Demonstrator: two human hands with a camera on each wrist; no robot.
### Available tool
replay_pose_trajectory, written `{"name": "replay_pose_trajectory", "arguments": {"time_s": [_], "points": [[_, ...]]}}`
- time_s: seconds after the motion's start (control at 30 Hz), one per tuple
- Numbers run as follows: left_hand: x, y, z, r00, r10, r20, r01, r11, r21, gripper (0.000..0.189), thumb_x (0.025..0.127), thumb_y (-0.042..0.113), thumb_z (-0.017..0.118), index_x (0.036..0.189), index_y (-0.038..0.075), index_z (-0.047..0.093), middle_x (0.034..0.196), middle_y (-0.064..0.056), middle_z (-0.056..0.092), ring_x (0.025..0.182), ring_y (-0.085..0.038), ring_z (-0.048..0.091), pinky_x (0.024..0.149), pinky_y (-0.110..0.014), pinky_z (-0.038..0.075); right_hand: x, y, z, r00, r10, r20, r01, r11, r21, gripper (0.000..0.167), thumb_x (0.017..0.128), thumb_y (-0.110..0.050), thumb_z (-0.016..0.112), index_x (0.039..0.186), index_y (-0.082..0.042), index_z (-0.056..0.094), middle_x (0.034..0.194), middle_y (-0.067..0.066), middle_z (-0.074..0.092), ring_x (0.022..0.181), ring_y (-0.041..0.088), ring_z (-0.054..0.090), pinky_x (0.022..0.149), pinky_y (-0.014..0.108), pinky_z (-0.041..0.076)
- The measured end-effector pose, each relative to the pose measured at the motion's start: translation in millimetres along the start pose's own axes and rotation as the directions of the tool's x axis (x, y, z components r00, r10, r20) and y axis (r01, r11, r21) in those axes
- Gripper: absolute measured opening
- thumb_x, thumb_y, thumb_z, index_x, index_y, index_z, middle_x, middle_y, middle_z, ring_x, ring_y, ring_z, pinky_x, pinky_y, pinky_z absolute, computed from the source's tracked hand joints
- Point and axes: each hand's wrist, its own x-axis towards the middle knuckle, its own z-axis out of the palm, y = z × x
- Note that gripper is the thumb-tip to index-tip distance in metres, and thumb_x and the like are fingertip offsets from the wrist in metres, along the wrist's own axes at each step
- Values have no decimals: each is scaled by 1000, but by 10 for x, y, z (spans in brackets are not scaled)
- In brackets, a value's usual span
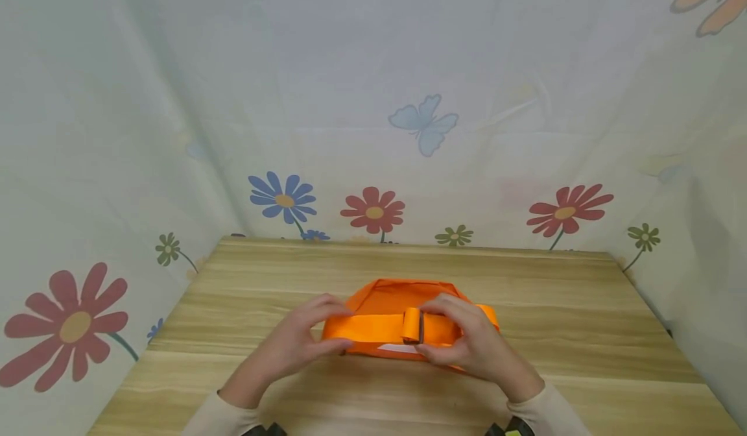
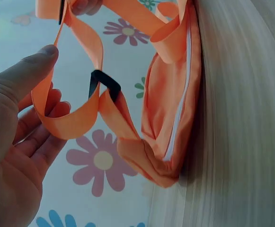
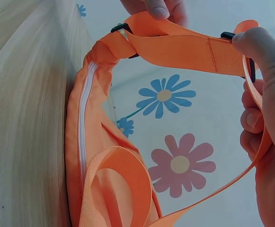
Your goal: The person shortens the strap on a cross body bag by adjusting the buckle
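Note:
An orange waist bag (image 1: pixel 414 293) lies on the wooden table, its strap (image 1: pixel 373 329) raised toward the person. My left hand (image 1: pixel 303 335) holds the strap's left bend between thumb and fingers. On the other side, my right hand (image 1: pixel 473 339) pinches the strap at a dark slider buckle (image 3: pixel 252 71), thumb on top and fingers curled beneath. A short folded strap end (image 1: pixel 411 324) stands up beside that buckle. Another black buckle (image 2: pixel 110 85) joins the strap to the bag's end in the left wrist view. A white zipper (image 3: pixel 84 109) runs along the bag in the right wrist view.
The wood-grain table (image 1: pixel 280 274) extends around the bag on both sides. Behind it and at the sides hangs a pale curtain (image 1: pixel 327 98) printed with flowers and butterflies. A loose strap loop (image 3: pixel 118 161) stands out from the bag's right part.

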Motion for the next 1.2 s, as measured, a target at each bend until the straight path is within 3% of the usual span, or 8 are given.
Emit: {"name": "replay_pose_trajectory", "arguments": {"time_s": [0.5,0.8,0.97,1.2], "points": [[-270,-300,-144,998,-35,-60,33,999,-27,37,89,36,89,123,33,76,119,15,72,105,-7,68,98,-27,61,5,-2,12,1000,-15,6,15,999,35,52,82,-14,94,127,-20,69,112,-6,73,96,9,66,85,24,60],[-338,-402,-199,998,-8,-69,8,1000,-1,38,90,30,89,125,30,75,122,13,73,111,-10,70,101,-36,62,11,18,26,999,-32,-14,32,998,52,52,82,-13,94,128,-18,69,113,-5,73,96,9,66,85,21,59],[-286,-327,-221,1000,-19,20,18,999,40,46,91,41,86,133,28,72,127,12,72,117,-11,67,105,-40,60,22,12,42,999,-46,-21,47,996,70,52,83,-13,93,129,-17,69,113,-3,73,95,10,66,84,20,59],[-2,81,-57,995,12,95,-13,1000,12,56,96,52,79,143,25,64,137,9,68,124,-21,65,107,-47,59,36,-11,99,998,-54,-17,55,996,74,50,83,-14,93,128,-16,69,113,-2,74,94,11,66,81,22,60]]}}
